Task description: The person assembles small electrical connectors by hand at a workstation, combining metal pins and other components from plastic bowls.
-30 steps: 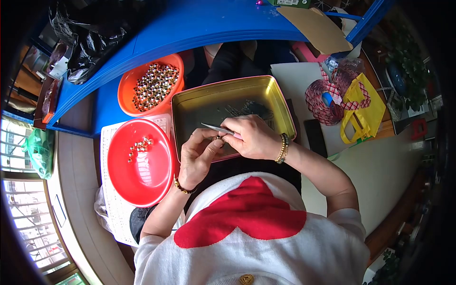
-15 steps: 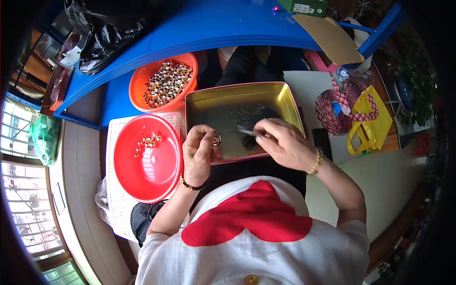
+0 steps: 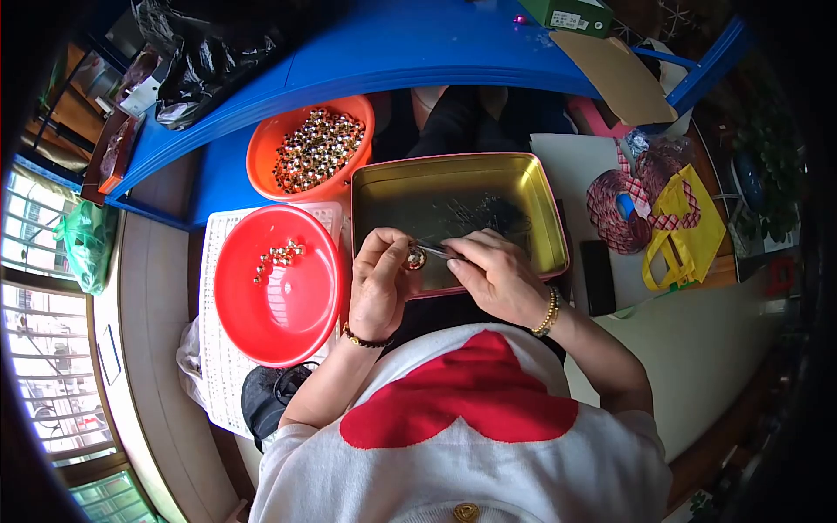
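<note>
Over the near edge of a gold-coloured metal tray [image 3: 384, 196], my left hand [image 3: 380, 279] pinches a small shiny round bell-like piece [image 3: 416, 257]. My right hand [image 3: 497, 272] is closed on a slim metal tool [image 3: 433, 249], whose tip reaches the piece. Thin dark wire-like bits [image 3: 488, 213] lie in the tray beyond my hands. To the left, a red bowl [image 3: 279, 327] holds several shiny gold pieces [image 3: 283, 254]. Behind it, an orange bowl [image 3: 260, 157] contains many more shiny pieces [image 3: 318, 148].
A blue table [image 3: 392, 61] spans the far side, with a black plastic bag [image 3: 205, 74] and green box [image 3: 580, 16] on it. At the right are a black phone [image 3: 597, 277], checked ribbon rolls [image 3: 615, 209] and a yellow bag [image 3: 697, 240]. A white crate [image 3: 225, 383] supports the red bowl.
My right hand has moved left toward my left hand, bringing the tool's tip to the piece. The surroundings sit slightly farther right in view.
</note>
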Tool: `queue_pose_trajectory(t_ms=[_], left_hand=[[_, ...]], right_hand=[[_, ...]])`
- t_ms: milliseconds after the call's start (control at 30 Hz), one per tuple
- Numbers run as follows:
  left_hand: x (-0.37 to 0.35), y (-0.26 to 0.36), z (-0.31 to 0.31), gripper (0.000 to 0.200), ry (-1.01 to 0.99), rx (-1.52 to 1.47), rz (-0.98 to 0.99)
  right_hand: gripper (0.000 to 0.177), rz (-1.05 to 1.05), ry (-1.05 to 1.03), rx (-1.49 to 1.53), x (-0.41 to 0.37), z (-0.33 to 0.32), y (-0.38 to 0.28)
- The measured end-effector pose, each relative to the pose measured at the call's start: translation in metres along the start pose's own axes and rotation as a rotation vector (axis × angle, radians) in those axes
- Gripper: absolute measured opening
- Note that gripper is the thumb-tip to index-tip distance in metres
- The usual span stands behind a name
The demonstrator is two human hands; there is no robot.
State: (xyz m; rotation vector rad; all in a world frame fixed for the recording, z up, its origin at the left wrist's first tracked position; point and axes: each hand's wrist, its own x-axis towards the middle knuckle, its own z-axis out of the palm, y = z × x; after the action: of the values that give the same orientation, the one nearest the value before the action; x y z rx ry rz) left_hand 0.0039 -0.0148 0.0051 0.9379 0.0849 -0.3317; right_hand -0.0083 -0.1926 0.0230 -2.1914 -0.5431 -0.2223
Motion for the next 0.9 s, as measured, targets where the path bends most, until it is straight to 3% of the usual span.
queue_pose_trajectory(t_ms=[233,433,900], left_hand=[[-0.004,-0.005,0.004,0.004,0.070,0.137,0.129],[-0.011,-0.008,0.008,0.002,0.013,0.213,0.314],[-0.020,-0.012,0.015,0.004,-0.042,0.167,0.320]], right_hand=[[0.023,-0.002,-0.011,0.012,-0.001,0.005,-0.002],[0.023,-0.040,0.010,-0.018,-0.004,0.004,-0.004],[0.024,-0.168,0.054,-0.299,-0.017,0.003,-0.004]])
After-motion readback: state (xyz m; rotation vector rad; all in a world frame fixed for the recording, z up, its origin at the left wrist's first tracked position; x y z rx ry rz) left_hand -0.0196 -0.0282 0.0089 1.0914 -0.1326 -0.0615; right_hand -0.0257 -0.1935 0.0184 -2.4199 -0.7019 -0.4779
